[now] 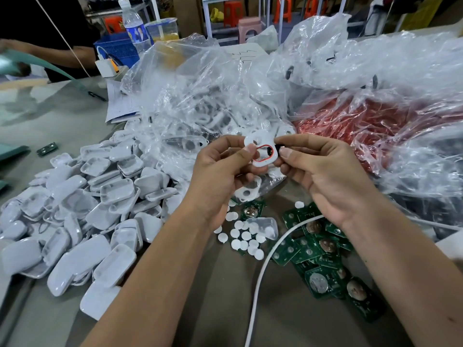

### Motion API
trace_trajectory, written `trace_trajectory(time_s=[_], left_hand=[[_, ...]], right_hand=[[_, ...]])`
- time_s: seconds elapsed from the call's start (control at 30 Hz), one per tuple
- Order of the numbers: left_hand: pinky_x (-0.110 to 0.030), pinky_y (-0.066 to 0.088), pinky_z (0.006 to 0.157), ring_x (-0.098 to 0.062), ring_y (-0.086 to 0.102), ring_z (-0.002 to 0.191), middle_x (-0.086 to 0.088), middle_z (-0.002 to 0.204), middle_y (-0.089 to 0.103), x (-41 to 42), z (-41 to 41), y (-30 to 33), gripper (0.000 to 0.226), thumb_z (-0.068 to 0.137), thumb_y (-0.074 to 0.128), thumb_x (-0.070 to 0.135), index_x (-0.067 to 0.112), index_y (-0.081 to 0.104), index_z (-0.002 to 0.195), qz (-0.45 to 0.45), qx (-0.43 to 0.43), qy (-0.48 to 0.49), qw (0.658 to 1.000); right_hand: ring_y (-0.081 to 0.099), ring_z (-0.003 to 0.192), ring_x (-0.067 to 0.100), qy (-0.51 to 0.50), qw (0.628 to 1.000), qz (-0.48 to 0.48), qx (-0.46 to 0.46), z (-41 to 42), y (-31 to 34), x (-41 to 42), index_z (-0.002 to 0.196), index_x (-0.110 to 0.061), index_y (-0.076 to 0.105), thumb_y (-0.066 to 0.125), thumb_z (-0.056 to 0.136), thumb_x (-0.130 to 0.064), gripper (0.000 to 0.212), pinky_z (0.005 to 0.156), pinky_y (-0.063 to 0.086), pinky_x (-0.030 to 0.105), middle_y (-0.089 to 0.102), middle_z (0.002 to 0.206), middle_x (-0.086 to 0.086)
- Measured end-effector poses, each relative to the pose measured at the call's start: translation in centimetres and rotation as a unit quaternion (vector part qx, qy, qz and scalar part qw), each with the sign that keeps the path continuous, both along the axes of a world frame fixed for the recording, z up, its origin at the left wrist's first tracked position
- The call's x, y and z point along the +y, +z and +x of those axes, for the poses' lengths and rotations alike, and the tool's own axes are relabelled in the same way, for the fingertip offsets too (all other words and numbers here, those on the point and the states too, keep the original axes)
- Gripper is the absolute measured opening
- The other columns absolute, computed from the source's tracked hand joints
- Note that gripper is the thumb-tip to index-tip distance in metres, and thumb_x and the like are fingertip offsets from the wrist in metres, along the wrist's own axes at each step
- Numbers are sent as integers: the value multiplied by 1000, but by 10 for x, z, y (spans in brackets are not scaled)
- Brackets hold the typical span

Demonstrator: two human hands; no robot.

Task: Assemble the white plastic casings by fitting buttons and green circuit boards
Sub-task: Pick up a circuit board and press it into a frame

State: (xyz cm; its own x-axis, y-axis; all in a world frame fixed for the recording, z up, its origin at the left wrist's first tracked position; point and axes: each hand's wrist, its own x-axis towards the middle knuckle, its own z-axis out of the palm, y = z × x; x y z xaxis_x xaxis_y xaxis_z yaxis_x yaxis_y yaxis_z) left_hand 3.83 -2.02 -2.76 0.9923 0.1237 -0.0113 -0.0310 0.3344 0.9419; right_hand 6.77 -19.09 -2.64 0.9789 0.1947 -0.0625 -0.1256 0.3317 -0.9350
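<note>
Both hands pinch one white casing [260, 151] above the table: my left hand [220, 169] and right hand [323, 171] hold its edges; I see a red-rimmed oval opening.

Even overhead light falls bright on the clear plastic bags [250, 78], throwing white glare; beyond the bags the background dims, edges bend and blur.

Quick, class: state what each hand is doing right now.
Left hand: pinches the white casing.
Right hand: pinches a small black part at the casing's edge.
</note>
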Motion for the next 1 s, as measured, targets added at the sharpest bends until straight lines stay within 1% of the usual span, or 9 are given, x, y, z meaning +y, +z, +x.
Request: trace_trajectory(time_s=[0.13, 0.27, 0.33, 0.47, 0.57, 0.63, 0.77, 0.9, 1.0], left_hand=[[-20, 48, 52, -25, 65, 67, -16, 85, 70, 0, 1, -2, 11, 95, 67, 2, 9, 66, 86, 47, -15, 15, 999], [-27, 48, 57, -31, 63, 72, -18, 85, 70, -3, 2, -7, 9, 94, 70, 3, 6, 65, 88, 109, -30, 22, 993], [-28, 48, 55, -28, 63, 67, -18, 80, 71, -4, 2, -8, 11, 94, 71, 3, 8, 65, 85, 126, -39, 34, 991], [-28, 49, 54, -23, 62, 62, -16, 74, 73, -8, 1, -10, 19, 92, 74, 5, 14, 66, 78, 149, -51, 48, 986], [-27, 51, 55, -21, 63, 62, -16, 73, 72, -10, 0, -9, 15, 93, 72, 3, 10, 66, 81, 132, -48, 45, 989], [-30, 51, 59, -23, 64, 64, -14, 75, 73, -10, 0, -9, 11, 94, 71, 4, 8, 67, 85, 125, -41, 43, 990], [-30, 54, 61, -21, 65, 66, -9, 75, 72, -10, 1, -11, 13, 96, 68, 2, 8, 67, 85, 112, -24, 31, 993], [-33, 54, 65, -27, 65, 70, -9, 75, 72, -9, 1, -11, 5, 96, 70, 6, 8, 69, 91, 80, -17, 21, 996], [-36, 63, 76, -27, 75, 76, -15, 86, 77, -12, -1, -10, 13, 92, 75, 6, 2, 69, 103, 29, -16, 30, 999]], right_hand=[[69, 71, 15, 37, 998, 17, 43, 1, 2, -3, 97, -4, 79, 69, 85, 3, 18, 73, 60, 28, 77, 87, 14], [70, 78, 20, 46, 996, 27, 68, 1, 1, -3, 105, 2, 76, 68, 92, -1, 16, 68, 59, 26, 78, 96, 18], [69, 82, 22, 43, 997, 11, 55, 0, 0, -2, 106, 1, 75, 77, 83, -6, 24, 70, 60, 26, 78, 99, 19], [74, 81, 23, 9, 997, -80, -6, -4, -3, 2, 100, -10, 78, 85, 63, -16, 39, 75, 64, 41, 80, 96, 13], [77, 74, 18, 5, 998, -57, -10, -6, -2, 3, 99, -12, 76, 86, 62, -14, 38, 58, 62, 34, 80, 88, 6], [78, 74, 17, 7, 999, -47, -13, -6, -1, 2, 99, -12, 76, 87, 62, -14, 38, 55, 60, 31, 80, 87, 6], [78, 73, 17, 12, 997, -66, -35, -6, -1, 1, 98, -13, 76, 87, 63, -11, 37, 53, 59, 27, 76, 77, 1], [76, 71, 18, 21, 998, -20, -48, -6, 2, 1, 102, -9, 75, 88, 61, -9, 43, 60, 62, 32, 72, 75, 3], [74, 66, 12, -54, 975, -129, -170, -6, 1, 1, 99, -13, 74, 91, 69, -6, 35, 62, 61, 26, 73, 73, -4]])
